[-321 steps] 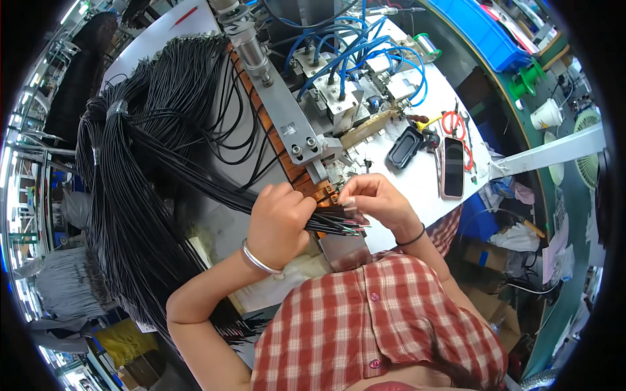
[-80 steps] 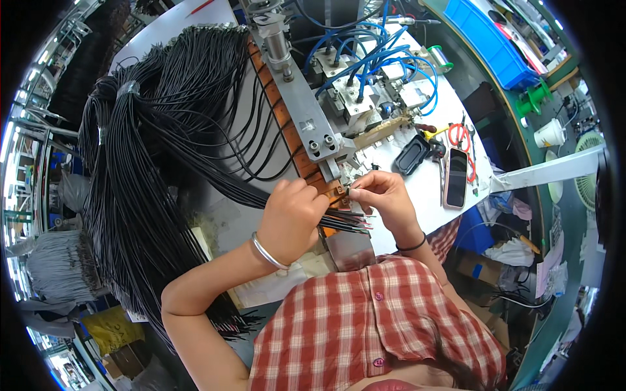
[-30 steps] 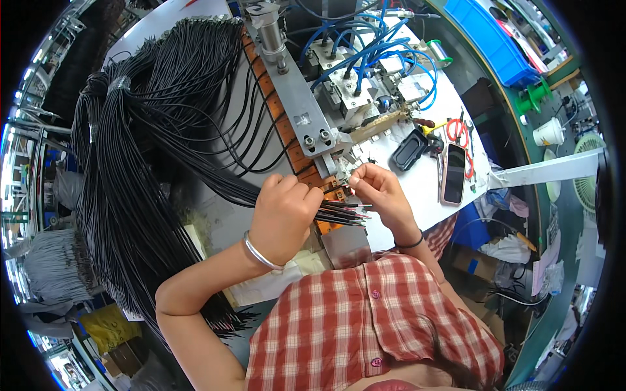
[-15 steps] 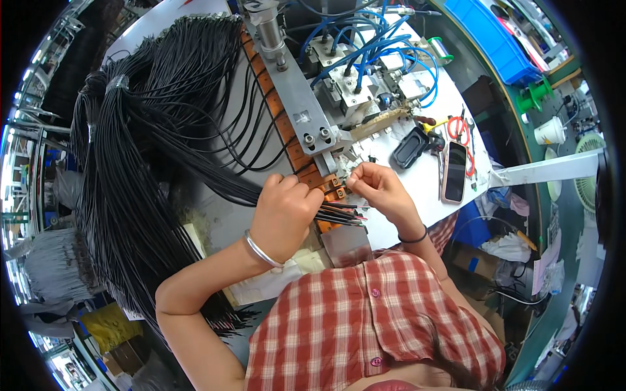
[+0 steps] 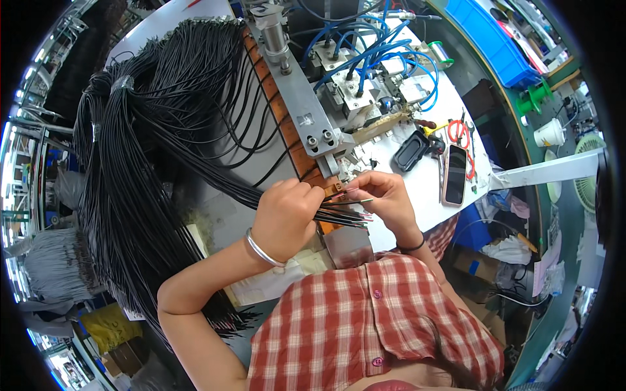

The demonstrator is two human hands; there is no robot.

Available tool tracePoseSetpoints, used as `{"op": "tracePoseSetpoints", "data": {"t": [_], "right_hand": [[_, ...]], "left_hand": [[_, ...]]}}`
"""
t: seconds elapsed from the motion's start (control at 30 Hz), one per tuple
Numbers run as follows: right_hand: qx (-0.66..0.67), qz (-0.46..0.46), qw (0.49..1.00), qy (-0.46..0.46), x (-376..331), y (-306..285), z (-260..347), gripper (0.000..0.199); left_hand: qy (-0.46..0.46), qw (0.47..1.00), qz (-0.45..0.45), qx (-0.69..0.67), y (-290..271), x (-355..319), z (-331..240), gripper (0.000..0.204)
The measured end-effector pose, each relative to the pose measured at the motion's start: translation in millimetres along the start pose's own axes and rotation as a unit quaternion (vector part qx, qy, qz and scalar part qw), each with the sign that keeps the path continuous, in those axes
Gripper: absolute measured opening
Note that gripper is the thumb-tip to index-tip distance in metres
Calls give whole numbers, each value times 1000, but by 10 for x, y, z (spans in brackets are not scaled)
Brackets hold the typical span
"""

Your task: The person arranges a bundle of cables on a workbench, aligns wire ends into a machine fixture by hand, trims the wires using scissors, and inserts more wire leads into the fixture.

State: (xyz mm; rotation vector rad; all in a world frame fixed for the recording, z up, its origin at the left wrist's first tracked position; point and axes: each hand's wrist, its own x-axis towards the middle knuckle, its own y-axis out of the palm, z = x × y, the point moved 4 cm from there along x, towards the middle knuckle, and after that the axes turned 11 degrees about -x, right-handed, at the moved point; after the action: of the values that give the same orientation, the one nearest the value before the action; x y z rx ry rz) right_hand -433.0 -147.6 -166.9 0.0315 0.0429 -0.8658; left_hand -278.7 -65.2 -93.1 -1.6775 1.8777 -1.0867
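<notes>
My left hand is closed round a bundle of black cables. Their stripped ends, with thin pink and dark inner wires, stick out to the right of my fist. At these ends my right hand pinches a thin wire between thumb and forefinger. Just beyond the fingertips lies a small orange-brown block on the orange-brown strip. The tip of the grey metal fixture arm hangs over that block. My fingers partly hide where the wire meets the block.
A large mass of black cables fills the left side. Blue air tubes run over the metal machine at the back. On the right lie a phone, a black tray and red-handled scissors. A metal block sits at the near edge.
My right hand has shifted slightly down and its fingers have come onto a pinkish wire at the cable ends. My left hand still grips the bundle, nearly unmoved.
</notes>
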Motion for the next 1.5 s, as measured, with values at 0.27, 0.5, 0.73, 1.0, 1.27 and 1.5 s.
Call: {"op": "tracePoseSetpoints", "data": {"t": [0.27, 0.5, 0.73, 1.0, 1.27, 1.5], "right_hand": [[-4, -27, 997, 78, -26, -21, -14, 12], [108, 0, 989, 99, -6, 5, -5, 10], [72, 21, 995, 68, 5, -8, 3, 9], [160, 91, 979, 85, 4, -22, 29, 8], [82, 33, 991, 98, 36, -52, -28, 6], [18, 10, 995, 93, 70, -51, -180, 8]], "left_hand": [[13, 999, -31, -7, -7, -6, 16, 24], [5, 999, -29, 18, -54, 34, -8, 25], [13, 999, -24, 39, -41, 19, 1, 24], [6, 999, -27, 28, -37, 28, 2, 24], [20, 999, -21, 15, 31, 18, 15, 22], [71, 996, -37, 47, 56, 43, -22, 21]]}}
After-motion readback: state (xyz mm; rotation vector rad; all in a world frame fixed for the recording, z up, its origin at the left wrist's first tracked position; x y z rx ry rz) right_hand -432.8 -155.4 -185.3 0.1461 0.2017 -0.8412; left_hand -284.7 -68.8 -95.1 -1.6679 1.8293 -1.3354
